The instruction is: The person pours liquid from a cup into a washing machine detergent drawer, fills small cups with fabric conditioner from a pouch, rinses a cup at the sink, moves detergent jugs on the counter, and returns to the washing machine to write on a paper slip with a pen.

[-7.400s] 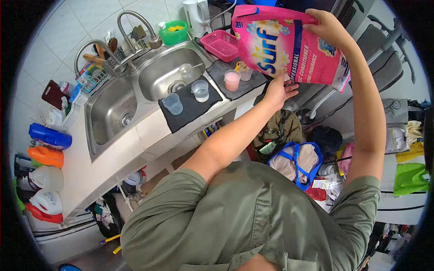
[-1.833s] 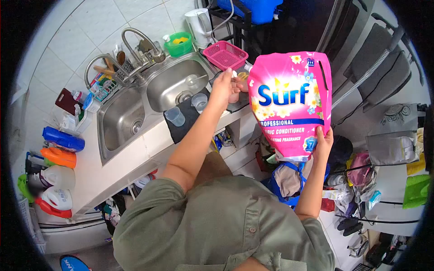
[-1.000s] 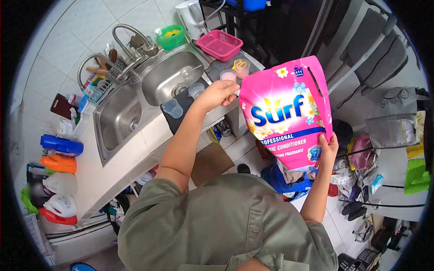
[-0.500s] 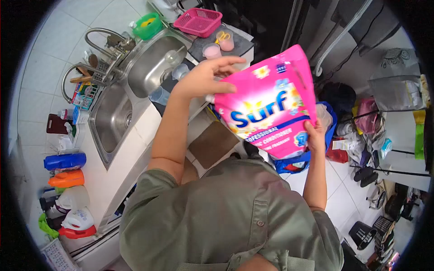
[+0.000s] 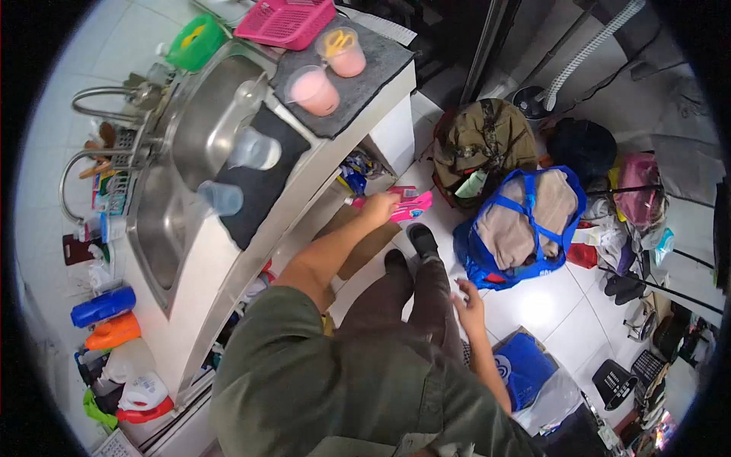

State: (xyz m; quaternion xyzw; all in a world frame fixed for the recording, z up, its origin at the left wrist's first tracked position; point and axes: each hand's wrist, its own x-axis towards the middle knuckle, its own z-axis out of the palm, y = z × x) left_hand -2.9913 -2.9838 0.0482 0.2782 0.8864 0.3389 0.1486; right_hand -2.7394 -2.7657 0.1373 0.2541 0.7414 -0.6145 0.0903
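Note:
My left hand [image 5: 378, 209] grips the pink Surf fabric conditioner pouch [image 5: 413, 204] by its upper part, low down beside the cabinet opening. The pouch is seen nearly edge-on, so most of its print is hidden. My right hand [image 5: 470, 302] hangs near my right leg with nothing in it, its fingers loosely apart. On the counter's grey mat [image 5: 378, 65] stand a clear cup of pink liquid [image 5: 314, 93] and another pink-filled cup [image 5: 344, 55] with yellow scissors [image 5: 339, 42] at its top.
Two clear cups, one by the sink [image 5: 255, 148] and one nearer [image 5: 221, 198], stand on a dark cloth [image 5: 266, 179]. A blue bag [image 5: 487, 251] and a camouflage bag [image 5: 487, 145] sit on the floor. A pink basket [image 5: 285, 23] is at the counter's back.
The pouch has gone from chest height down toward the floor in my left hand. My right hand has let go of it and dropped to my side. The view has shifted.

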